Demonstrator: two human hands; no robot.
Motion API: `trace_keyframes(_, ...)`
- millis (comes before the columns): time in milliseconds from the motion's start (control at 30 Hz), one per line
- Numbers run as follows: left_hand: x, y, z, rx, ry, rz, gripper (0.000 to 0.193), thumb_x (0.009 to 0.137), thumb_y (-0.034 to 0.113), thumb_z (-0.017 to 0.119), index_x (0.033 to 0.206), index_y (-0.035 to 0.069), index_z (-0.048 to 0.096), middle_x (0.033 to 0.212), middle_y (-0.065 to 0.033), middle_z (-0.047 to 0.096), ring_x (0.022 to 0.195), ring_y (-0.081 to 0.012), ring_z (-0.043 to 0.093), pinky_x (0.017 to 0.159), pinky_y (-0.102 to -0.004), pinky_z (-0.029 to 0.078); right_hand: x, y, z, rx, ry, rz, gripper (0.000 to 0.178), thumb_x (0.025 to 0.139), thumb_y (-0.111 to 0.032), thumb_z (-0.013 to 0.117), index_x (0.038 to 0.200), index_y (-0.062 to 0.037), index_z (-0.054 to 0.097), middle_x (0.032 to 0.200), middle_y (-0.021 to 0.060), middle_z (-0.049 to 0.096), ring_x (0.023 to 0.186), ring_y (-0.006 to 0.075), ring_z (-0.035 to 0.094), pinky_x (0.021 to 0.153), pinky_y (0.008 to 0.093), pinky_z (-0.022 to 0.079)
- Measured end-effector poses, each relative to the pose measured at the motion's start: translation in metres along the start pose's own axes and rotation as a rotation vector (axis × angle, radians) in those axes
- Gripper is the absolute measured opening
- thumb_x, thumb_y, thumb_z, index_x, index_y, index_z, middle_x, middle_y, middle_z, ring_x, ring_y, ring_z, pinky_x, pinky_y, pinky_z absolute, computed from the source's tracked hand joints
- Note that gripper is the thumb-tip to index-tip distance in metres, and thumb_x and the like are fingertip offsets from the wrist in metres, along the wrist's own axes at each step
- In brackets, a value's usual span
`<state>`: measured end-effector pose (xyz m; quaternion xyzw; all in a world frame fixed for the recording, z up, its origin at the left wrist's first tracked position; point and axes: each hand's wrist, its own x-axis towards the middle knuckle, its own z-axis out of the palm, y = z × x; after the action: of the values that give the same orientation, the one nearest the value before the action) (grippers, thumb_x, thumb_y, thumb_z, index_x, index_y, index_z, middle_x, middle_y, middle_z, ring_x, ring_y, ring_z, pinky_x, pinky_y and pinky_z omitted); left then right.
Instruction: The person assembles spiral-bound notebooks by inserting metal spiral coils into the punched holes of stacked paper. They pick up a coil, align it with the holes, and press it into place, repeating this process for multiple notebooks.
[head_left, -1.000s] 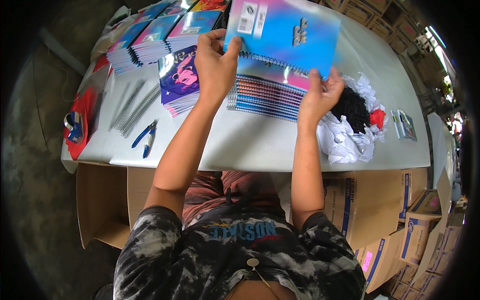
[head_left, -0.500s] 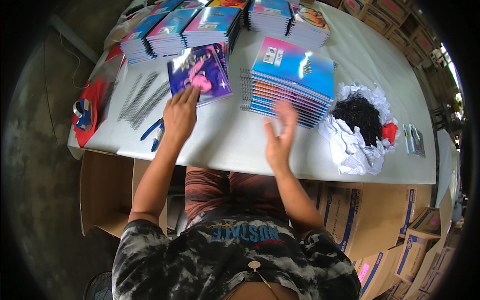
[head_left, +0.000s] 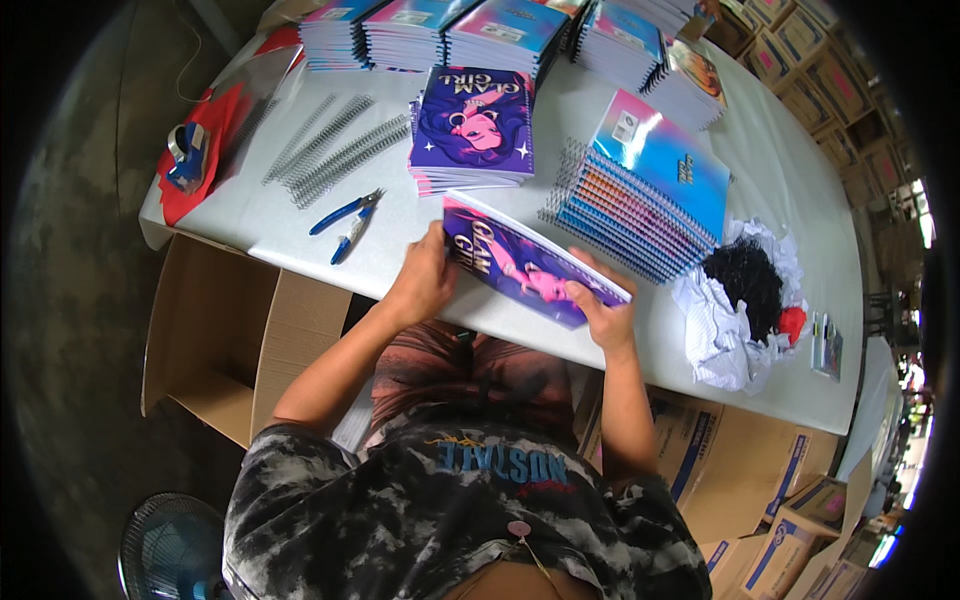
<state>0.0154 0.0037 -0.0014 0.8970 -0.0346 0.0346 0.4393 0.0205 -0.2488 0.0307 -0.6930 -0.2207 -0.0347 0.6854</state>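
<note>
Both hands hold a purple notebook (head_left: pixel 515 262) with a pink illustrated cover, tilted above the table's near edge. My left hand (head_left: pixel 425 278) grips its left end. My right hand (head_left: pixel 608 312) holds the right end, thumb on the cover. I cannot make out a coil on it. Just beyond lies a stack of matching purple notebooks (head_left: pixel 472 125). Blue-handled pliers (head_left: pixel 350 225) rest to the left of it, near several loose spiral coils (head_left: pixel 345 150). On the right is a fanned stack of coil-bound notebooks (head_left: pixel 650 190) with a blue and pink cover on top.
Crumpled white paper (head_left: pixel 715 345) with a tangle of black coil scraps (head_left: pixel 745 285) lies at the right. Notebook stacks (head_left: pixel 505 35) line the far side. A tape dispenser (head_left: pixel 186 160) sits on red material at the left. Cardboard boxes (head_left: pixel 700 450) stand below the table; a fan (head_left: pixel 170 550) is lower left.
A purple notebook has come off its stack toward me and is now in both hands. My right hand, empty before, has closed on it. The whole view has shifted.
</note>
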Motion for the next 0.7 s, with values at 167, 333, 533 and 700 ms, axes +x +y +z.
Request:
trace_keyframes(167,0.085,-0.061,-0.067,0.647,0.512,0.244,0.014,0.078,0.018,0.059,0.089,0.011,0.063,0.094,-0.0091,0.061,0.088,-0.0273,0.056,0.075,-0.0425,0.042,-0.009,0.008,-0.005,-0.108,0.053,-0.101,0.024,0.075,0.001,0.067,0.098,0.0051,0.064,0.089,0.0124,0.067,0.076,0.0115,0.061,0.071,0.0217,0.047)
trace_keyframes(333,0.119,-0.099,-0.103,0.884,0.388,0.024,0.028,0.08,0.038,0.059,0.084,0.012,0.068,0.094,-0.0061,0.063,0.093,-0.0251,0.056,0.077,-0.043,0.041,0.008,0.006,-0.011,-0.068,0.037,-0.142,0.027,0.079,0.001,0.064,0.105,0.0027,0.062,0.096,0.0115,0.066,0.083,0.0128,0.062,0.076,0.0232,0.048)
trace_keyframes(533,0.116,-0.041,-0.139,0.59,0.302,-0.071,0.029,0.083,0.032,0.056,0.094,0.007,0.066,0.099,-0.0093,0.064,0.084,-0.0285,0.06,0.072,-0.0382,0.045,-0.005,0.015,-0.012,-0.084,0.088,-0.074,0.028,0.077,0.002,0.065,0.105,0.004,0.061,0.101,0.0114,0.065,0.089,0.0127,0.06,0.082,0.0244,0.045)
trace_keyframes(700,0.062,0.028,-0.103,-0.106,-0.074,0.161,0.034,0.083,0.018,0.035,0.107,0.002,0.054,0.08,-0.0108,0.054,0.077,-0.0193,0.051,0.074,-0.0316,0.041,0.005,0.016,-0.016,-0.024,0.101,-0.061,0.027,0.078,0.002,0.064,0.105,0.0042,0.061,0.1,0.0108,0.065,0.087,0.0109,0.059,0.08,0.0236,0.046)
